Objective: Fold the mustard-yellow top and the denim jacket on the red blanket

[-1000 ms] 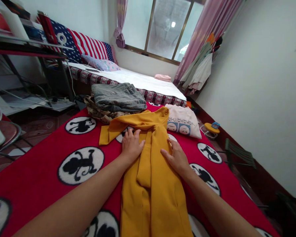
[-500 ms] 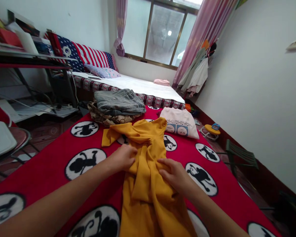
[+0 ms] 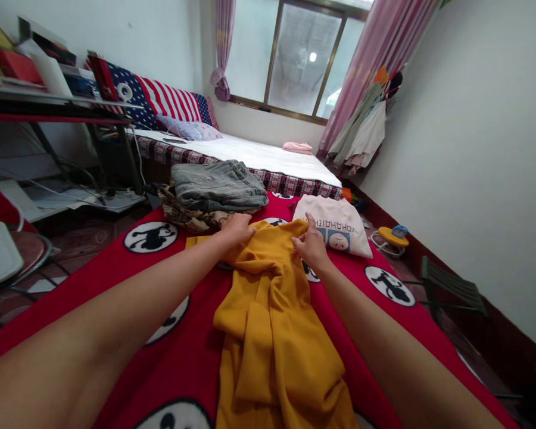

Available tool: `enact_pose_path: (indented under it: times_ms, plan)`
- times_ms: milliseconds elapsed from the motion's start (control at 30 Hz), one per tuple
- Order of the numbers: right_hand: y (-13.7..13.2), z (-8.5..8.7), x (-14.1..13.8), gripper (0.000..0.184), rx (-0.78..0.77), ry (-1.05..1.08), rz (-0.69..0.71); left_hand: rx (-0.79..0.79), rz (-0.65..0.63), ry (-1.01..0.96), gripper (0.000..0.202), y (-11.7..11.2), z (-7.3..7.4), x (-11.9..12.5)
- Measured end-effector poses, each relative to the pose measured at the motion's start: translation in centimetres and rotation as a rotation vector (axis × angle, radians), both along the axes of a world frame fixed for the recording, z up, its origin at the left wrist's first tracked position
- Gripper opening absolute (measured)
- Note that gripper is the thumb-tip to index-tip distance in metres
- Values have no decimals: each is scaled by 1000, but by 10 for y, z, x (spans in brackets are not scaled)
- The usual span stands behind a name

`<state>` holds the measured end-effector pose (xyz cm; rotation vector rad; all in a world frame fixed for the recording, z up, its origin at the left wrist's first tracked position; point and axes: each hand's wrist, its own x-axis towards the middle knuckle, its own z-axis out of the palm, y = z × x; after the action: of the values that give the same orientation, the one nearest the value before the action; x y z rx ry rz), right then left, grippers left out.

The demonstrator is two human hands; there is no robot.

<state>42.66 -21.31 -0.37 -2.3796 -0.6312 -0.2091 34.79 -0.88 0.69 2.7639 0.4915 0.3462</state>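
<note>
A mustard-yellow dress (image 3: 268, 322) lies lengthwise on the red blanket (image 3: 174, 381), wrinkled down its middle, with its upper end away from me. My left hand (image 3: 237, 231) is at the dress's upper left, its fingers bent on the fabric near the sleeve; the fingertips are partly hidden. At the upper right corner of the dress, my right hand (image 3: 312, 244) touches the edge with thumb and index finger stretched apart. Beyond my left hand sit folded grey-blue jeans (image 3: 218, 186) on brown patterned cloth (image 3: 192, 217). A folded pale shirt (image 3: 339, 214) with printed lettering lies just past my right hand.
A bed (image 3: 259, 156) with a white cover stands under the window. At the left are a cluttered desk (image 3: 62, 108) and a chair (image 3: 0, 253). A yellow stool (image 3: 392, 237) and a dark green folding stool (image 3: 453, 286) stand along the right wall.
Both hands have moved away from me, from the middle of the dress to its upper end. The left sleeve is now mostly covered by my left hand and arm.
</note>
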Motion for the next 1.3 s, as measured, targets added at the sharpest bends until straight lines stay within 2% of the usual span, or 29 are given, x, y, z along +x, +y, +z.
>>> enact_pose_path:
  times_ms: [100, 200, 267, 333, 400, 500, 533, 600, 667, 733, 833, 967, 1033, 1100, 1233, 1300]
  plan:
    - [10, -8, 17, 69, -179, -7, -27, -7, 16, 38, 49, 4, -16, 17]
    - [10, -7, 33, 34, -316, -16, 30, -13, 3, 37, 34, 9, -19, 21]
    - [8, -2, 43, 17, -306, -59, 14, -5, 18, -39, 27, 15, -16, 21]
    - [7, 2, 51, 20, -222, -138, -51, -2, 67, -192, 25, 22, -11, 21]
    - [7, 3, 54, 33, -131, -154, -91, -7, 113, -330, 24, 26, -8, 22]
    - [6, -3, 40, 66, -64, -68, -48, -6, 105, -390, 40, 21, -6, 19]
    - [5, -4, 29, 70, -45, -78, -7, 7, 79, -405, 46, 15, -7, 14]
    - [-3, -6, -1, 58, -6, -164, 119, 55, -49, -470, 46, 0, -9, -5]
    - [-15, -5, -38, 35, -5, -225, 289, 112, -274, -528, 31, -18, -14, -36]
    - [-31, -1, -75, 20, -79, -212, 432, 161, -496, -517, 20, -33, -20, -74]
    - [-59, 4, -115, 19, -194, -163, 524, 216, -631, -453, 22, -42, -29, -131]
    - [-97, 4, -137, 24, -137, -138, 626, 193, -742, -451, 29, -33, -36, -182]
    - [-114, 6, -141, 31, -168, -112, 729, 175, -878, -379, 30, -29, -37, -196]
    - [-125, 8, -146, 40, -270, -87, 813, 157, -994, -281, 31, -32, -36, -202]
    - [-127, 8, -157, 65, -418, -98, 835, 120, -1027, -153, 31, -48, -35, -199]
    - [-122, 6, -158, 54, -442, -101, 821, 95, -1039, -109, 24, -56, -30, -194]
